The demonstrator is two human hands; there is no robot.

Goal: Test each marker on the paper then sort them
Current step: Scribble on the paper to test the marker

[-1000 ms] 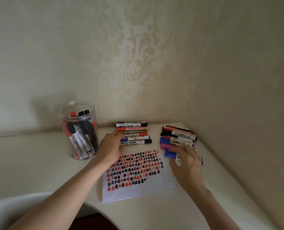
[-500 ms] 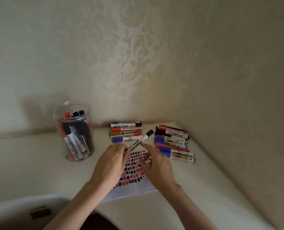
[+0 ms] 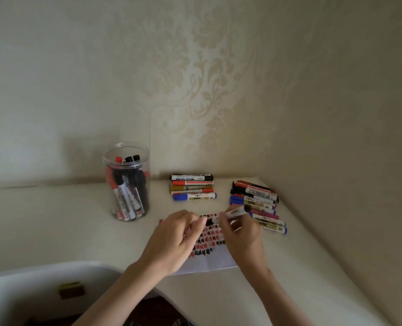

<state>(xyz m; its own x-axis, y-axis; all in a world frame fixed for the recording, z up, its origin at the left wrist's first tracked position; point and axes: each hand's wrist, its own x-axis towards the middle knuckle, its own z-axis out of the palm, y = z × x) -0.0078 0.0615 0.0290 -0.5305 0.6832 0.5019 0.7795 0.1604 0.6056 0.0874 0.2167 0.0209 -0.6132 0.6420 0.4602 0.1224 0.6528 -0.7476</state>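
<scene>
— While both hands work over the paper [image 3: 215, 262], what lies round it, biggest first?

— Under the paper, a pale table [image 3: 66, 231] set against patterned walls; on the table, well to the left of the paper and farther back, a clear jar [image 3: 126, 182] standing upright with red and black markers leaning inside it; behind the paper, near the wall, a row of markers [image 3: 193, 187] lying side by side, black at the back, blue at the front; to the right of the paper, a second pile of markers [image 3: 257, 203], black, red, blue and pink, reaching toward the corner.

— And the paper itself?

— White, covered in rows of small black and red marks; the hands hide much of it.

— What do the hands hold?

— Above the paper's far edge, the right hand [image 3: 242, 236] grips a marker [image 3: 236, 213] with a white labelled barrel, fingers curled round it, the barrel lying almost level and pointing right; the left hand [image 3: 175, 238] pinches something dark [image 3: 210, 221] at the marker's left end; it may be the cap, but I cannot tell, nor whether it sits on the marker or apart from it.
</scene>
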